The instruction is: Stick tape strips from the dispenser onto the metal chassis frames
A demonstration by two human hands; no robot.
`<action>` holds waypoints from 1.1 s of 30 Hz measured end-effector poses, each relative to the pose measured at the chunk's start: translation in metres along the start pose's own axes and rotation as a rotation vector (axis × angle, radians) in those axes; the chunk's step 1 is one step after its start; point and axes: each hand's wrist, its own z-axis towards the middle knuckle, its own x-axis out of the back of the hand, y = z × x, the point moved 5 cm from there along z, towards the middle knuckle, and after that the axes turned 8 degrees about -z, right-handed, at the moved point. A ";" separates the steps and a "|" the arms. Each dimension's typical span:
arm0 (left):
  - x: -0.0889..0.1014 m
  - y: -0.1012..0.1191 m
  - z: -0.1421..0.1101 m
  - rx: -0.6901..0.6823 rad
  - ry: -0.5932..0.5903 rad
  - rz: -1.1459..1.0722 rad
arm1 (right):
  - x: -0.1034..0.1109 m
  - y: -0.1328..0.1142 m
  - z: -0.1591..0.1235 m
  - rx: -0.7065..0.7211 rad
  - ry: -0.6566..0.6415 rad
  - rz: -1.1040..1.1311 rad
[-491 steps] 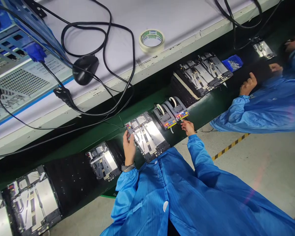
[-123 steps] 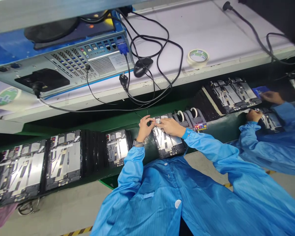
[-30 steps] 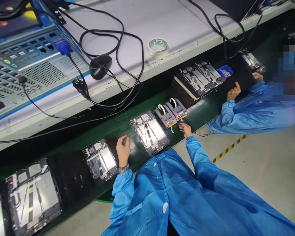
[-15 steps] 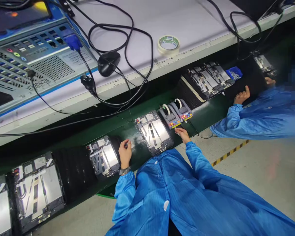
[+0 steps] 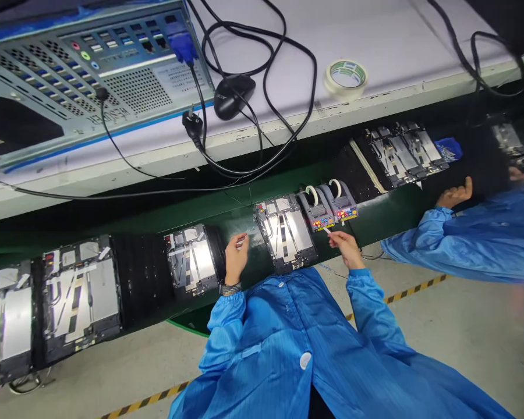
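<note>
My right hand (image 5: 346,247) pinches the end of a short white tape strip (image 5: 327,230) at the front of the left tape dispenser (image 5: 317,210). A second tape dispenser (image 5: 342,201) stands right beside it; both have lit displays and a white tape roll. My left hand (image 5: 236,256) is raised over the green surface with fingers curled together; something small and pale shows at the fingertips, too small to name. Between my hands lies an opened tablet-like device (image 5: 285,234) with silvery panels and dark circuit parts, touched by neither hand.
More opened devices (image 5: 192,261) lie to the left on the green work surface (image 5: 240,218), with black sheets between some. Toward the right are a black stack (image 5: 353,169), further devices (image 5: 404,152) and a co-worker's hand (image 5: 455,194). Above, a shelf holds a computer case (image 5: 126,87), mouse (image 5: 233,96), cables and tape roll (image 5: 346,75).
The view has shifted, so most things sit further right. My right hand has drawn back slightly from the left dispenser, and more of the white strip shows. My left hand stays raised and curled.
</note>
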 end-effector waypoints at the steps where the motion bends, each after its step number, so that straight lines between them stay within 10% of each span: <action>1: -0.004 0.005 0.000 0.006 -0.009 -0.025 | -0.004 -0.025 -0.004 0.070 -0.088 -0.034; 7: -0.034 0.029 0.012 0.023 -0.025 -0.106 | -0.092 -0.159 -0.018 0.347 -0.592 -0.351; 13: -0.047 0.038 0.014 0.018 -0.015 -0.144 | -0.177 -0.183 -0.001 0.385 -0.738 -0.733; 33: -0.051 0.051 0.021 0.012 0.030 -0.084 | -0.193 -0.184 0.001 0.420 -0.578 -1.056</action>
